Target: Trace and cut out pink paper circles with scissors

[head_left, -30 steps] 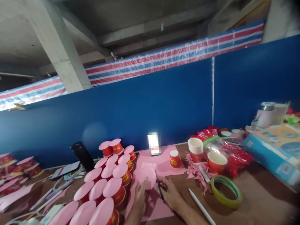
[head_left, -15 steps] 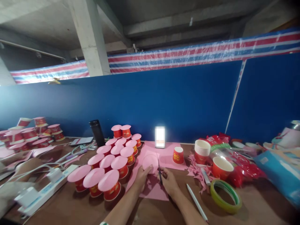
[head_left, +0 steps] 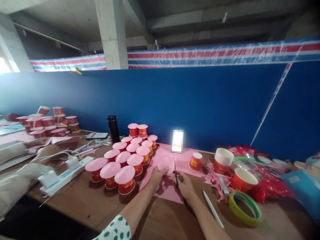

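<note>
My left hand [head_left: 157,178] pinches a pink paper [head_left: 166,163] with a round outline on it, over larger pink sheets [head_left: 172,196] on the table. In my right hand [head_left: 183,185] is a pair of scissors [head_left: 176,178], its blades pointing away from me at the right side of the round paper. How far the blades are apart I cannot tell. Left of my hands stand several red paper cups [head_left: 126,186] topped with pink paper discs [head_left: 124,175]. One upside-down red cup [head_left: 195,162] stands on the pink sheet to the right.
Pink scraps [head_left: 217,180], a cup stack [head_left: 223,161], an orange-red cup [head_left: 245,180], a tape roll [head_left: 233,206] and a white pen [head_left: 213,210] lie right. Left are a power strip [head_left: 67,176], a black bottle [head_left: 113,129] and a co-worker's sleeve [head_left: 20,183]. A blue partition [head_left: 175,100] stands behind.
My view has turned left and tilted down, so things appear farther right and higher. Both hands keep their hold on the pink paper and the scissors.
</note>
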Motion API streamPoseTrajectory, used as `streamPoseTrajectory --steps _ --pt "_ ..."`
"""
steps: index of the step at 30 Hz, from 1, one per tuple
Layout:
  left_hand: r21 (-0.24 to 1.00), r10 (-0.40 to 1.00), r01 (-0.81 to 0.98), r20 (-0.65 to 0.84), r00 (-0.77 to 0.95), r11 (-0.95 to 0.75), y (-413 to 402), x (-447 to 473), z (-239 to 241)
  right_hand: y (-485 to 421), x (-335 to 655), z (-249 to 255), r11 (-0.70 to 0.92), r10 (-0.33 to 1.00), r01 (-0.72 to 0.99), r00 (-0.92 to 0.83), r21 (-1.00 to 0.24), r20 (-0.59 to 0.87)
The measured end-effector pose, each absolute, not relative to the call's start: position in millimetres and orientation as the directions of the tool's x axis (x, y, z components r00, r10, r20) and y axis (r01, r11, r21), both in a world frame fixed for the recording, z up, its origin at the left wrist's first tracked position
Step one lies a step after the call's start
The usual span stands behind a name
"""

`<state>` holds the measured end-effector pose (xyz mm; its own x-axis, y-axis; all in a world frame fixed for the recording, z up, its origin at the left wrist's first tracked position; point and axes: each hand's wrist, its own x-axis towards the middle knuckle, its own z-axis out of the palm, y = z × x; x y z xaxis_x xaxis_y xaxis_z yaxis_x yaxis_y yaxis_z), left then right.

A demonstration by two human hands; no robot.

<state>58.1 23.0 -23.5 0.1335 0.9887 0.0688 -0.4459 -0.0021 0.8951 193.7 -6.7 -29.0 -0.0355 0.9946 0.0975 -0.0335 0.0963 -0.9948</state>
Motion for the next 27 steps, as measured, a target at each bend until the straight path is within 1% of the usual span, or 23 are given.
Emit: streamPoseTrajectory --steps 6,10,13,20,27 --pt "0.881 0.994 -0.473 0.026 0.104 0.027 19.7 59.7 -19.0 -8.8 193.3 -28.0 0.085 0.995 -0.021 -0.044 -0.996 0.086" --pt "0.876 0.990 -0.482 0.042 0.131 0.027 19.8 58.7 -19.5 -8.2 194.3 -30.2 0.105 0.994 0.021 -0.036 -0.994 0.104" --pt "0.871 0.988 -0.491 0.061 0.145 0.019 19.8 57.2 -20.9 -8.8 194.8 -30.9 0.091 0.996 0.040 -0.025 -0.995 0.090" --pt "0.847 0.980 -0.529 0.056 0.191 0.055 17.0 57.2 -17.7 -12.7 194.4 -26.5 0.062 0.997 0.012 -0.044 -0.998 0.062" --pt "0.849 0.980 -0.525 0.057 0.188 0.052 18.3 55.9 -18.4 -9.8 194.8 -32.6 0.097 0.995 0.011 -0.034 -0.995 0.096"
